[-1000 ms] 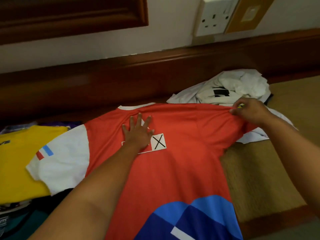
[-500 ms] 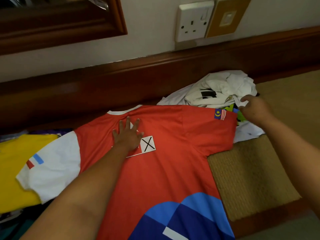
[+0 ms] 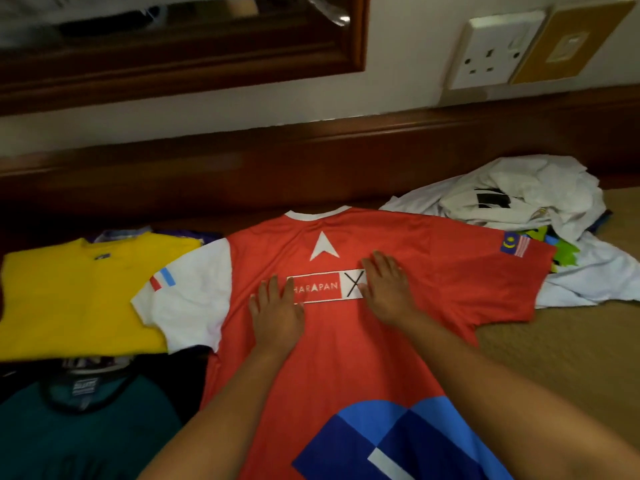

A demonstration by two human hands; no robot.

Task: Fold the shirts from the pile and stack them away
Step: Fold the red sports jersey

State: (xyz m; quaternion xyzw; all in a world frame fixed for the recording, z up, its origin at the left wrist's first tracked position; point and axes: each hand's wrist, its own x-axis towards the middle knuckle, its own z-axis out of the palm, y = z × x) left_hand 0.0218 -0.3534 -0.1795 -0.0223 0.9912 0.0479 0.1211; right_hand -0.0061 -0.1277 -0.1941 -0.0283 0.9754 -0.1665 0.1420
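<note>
A red shirt [image 3: 346, 358] with one white sleeve and blue blocks at its hem lies spread flat, back side up, in the middle. My left hand [image 3: 275, 311] presses flat on it beside the white lettering. My right hand [image 3: 386, 289] lies flat on the shirt just right of the X mark, fingers straight. A crumpled pile of white shirts [image 3: 519, 206] sits at the back right, partly under the red sleeve. A folded yellow shirt [image 3: 76, 292] and a teal shirt [image 3: 90, 431] lie at the left.
A dark wooden ledge [image 3: 311, 168] runs along the wall behind the shirts. A wall socket [image 3: 495, 50] and a framed mirror [image 3: 180, 46] are above it. The woven tan mat [image 3: 561, 351] shows at the right.
My right hand let go of the red sleeve and came to the middle of the shirt. My left hand slid down and left, uncovering the arrow logo and lettering.
</note>
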